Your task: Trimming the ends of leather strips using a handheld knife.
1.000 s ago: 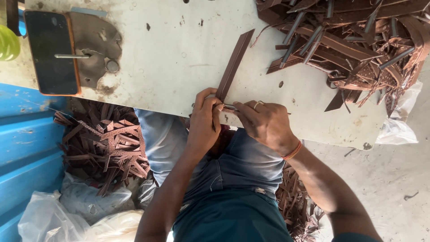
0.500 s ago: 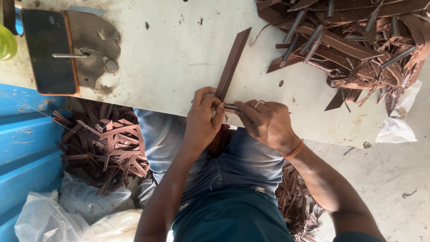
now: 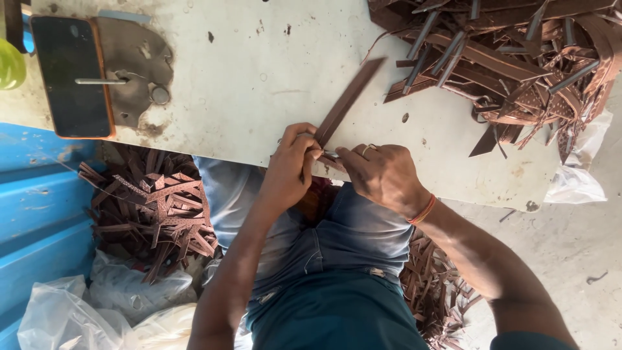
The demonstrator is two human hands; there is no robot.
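Both hands meet at the table (image 3: 259,78) edge. The left hand (image 3: 291,170) pinches the near end of a brown strap (image 3: 350,97). The right hand (image 3: 382,174) curls tight on a small tool (image 3: 330,154) touching it. Bare tabletop lies beyond; a strap pile (image 3: 505,58) sits right.

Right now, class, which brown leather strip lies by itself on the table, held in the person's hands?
The long dark strip, angled across the bare white table, gripped by both hands at its near end; the others lie tangled in the heap.
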